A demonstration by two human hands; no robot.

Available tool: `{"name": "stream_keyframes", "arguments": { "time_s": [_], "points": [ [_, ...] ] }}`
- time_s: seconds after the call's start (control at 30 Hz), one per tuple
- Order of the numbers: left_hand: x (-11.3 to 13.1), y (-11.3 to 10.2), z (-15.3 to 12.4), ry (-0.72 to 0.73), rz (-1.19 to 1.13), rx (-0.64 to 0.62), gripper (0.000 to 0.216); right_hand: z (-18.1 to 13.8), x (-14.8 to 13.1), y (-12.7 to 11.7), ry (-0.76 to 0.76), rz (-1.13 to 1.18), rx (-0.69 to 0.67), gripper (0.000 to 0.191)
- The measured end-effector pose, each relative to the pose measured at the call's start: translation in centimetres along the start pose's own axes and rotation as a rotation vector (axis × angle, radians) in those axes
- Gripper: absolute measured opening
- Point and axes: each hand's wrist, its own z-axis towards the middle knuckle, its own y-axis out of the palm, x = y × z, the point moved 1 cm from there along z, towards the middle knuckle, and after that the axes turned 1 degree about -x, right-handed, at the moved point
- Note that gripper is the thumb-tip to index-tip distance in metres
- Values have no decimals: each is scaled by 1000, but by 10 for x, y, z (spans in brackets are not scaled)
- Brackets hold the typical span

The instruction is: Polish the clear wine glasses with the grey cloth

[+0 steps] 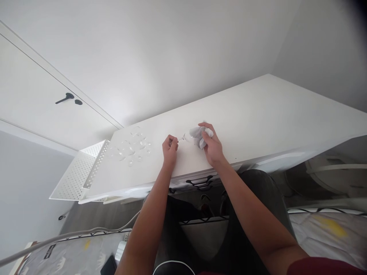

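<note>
My left hand [170, 148] is closed in a pinch on the stem or base of a clear wine glass [186, 138] that lies sideways over the white desk [258, 114]. My right hand [210, 143] is wrapped round a white cloth [200, 134] pressed about the glass's bowl. The bowl is mostly hidden by the cloth. Left of my hands, several clear glasses [132, 147] stand in a cluster on the desk.
A white perforated shelf [77, 175] hangs off the desk's left end. A white door with a black handle [65, 98] is at the left. Below the desk are black wire racks [200, 181], cables and grey bedding [329, 229].
</note>
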Motion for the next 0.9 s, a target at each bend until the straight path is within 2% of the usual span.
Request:
{"name": "stream_keyframes", "arguments": {
  "time_s": [0.1,0.3,0.57,0.67,0.77,0.9],
  "points": [
    [1,1,0,35,93,-79,30,1,0,-1,-68,20,58,27],
    [5,0,-1,70,158,-143,31,4,-3,-1,-160,55,130,24],
    [7,4,2,209,205,-289,28,5,0,1,-251,76,205,36],
    [7,6,1,223,223,-354,28,4,-1,1,-242,157,247,56],
    [5,2,0,178,203,-264,31,7,-5,-4,-165,298,295,75],
    [4,-5,-1,141,124,-122,33,14,-9,-10,-79,409,293,59]
  ]
}}
